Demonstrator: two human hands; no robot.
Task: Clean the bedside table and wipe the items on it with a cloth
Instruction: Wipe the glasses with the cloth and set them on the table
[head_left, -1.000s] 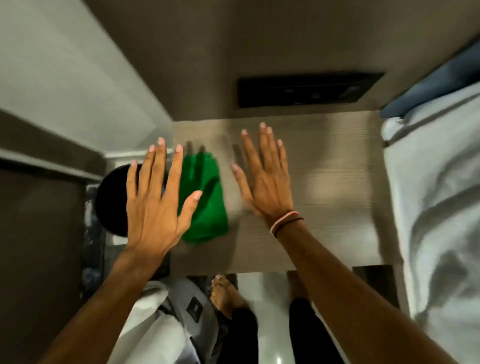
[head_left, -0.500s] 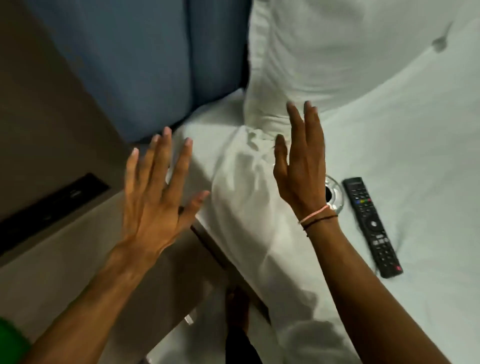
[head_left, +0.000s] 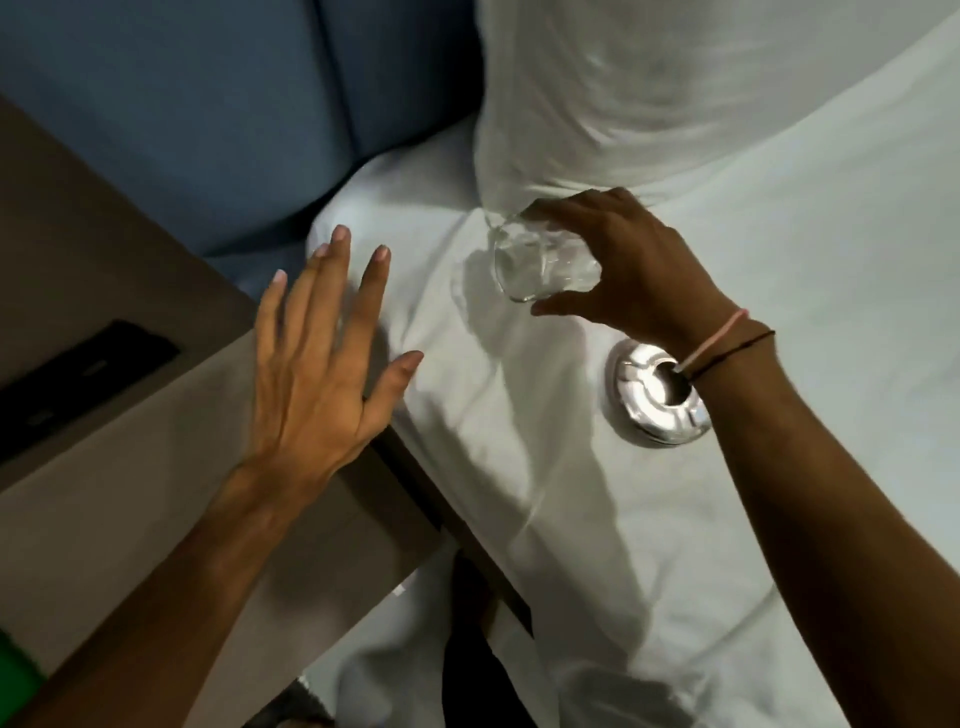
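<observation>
My right hand (head_left: 628, 265) is shut on a clear drinking glass (head_left: 540, 262), held tilted just above the white bed sheet. A shiny round ashtray (head_left: 649, 402) lies on the sheet under my right wrist. My left hand (head_left: 322, 364) hovers flat with fingers spread over the right edge of the wooden bedside table (head_left: 130, 467). A sliver of the green cloth (head_left: 15, 675) shows at the bottom left corner, on the table.
The white bed (head_left: 779, 467) fills the right side, with a pillow (head_left: 675, 93) at the top. A blue padded headboard (head_left: 208, 104) stands behind. A black panel (head_left: 78, 379) is set in the wall beside the table.
The view swung from the table and cloth to the bed. My right hand has closed around the glass and raised it off the sheet. The remote control has left the view.
</observation>
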